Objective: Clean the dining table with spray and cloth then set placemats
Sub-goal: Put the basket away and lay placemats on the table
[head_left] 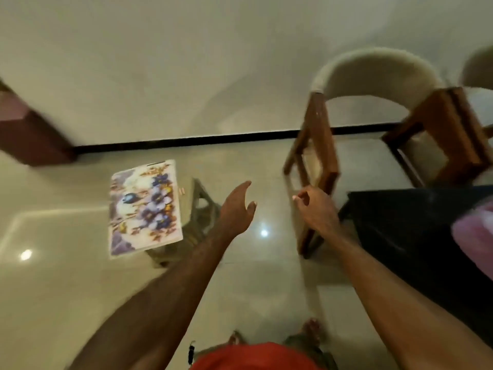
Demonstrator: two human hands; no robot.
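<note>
A stack of flowered placemats lies on a low grey stool at the left of the floor. My left hand reaches out just right of the stool, fingers straight and holding nothing. My right hand hangs in the air beside a chair leg, fingers loosely curled and empty. The dark dining table shows at the right edge, with a pink cloth lying on it. The frame is blurred by motion.
A wooden chair with a cream back stands at the upper right, a second chair behind it. A dark wooden furniture corner juts in at the left. A glossy tiled floor meets a pale wall along a black skirting line.
</note>
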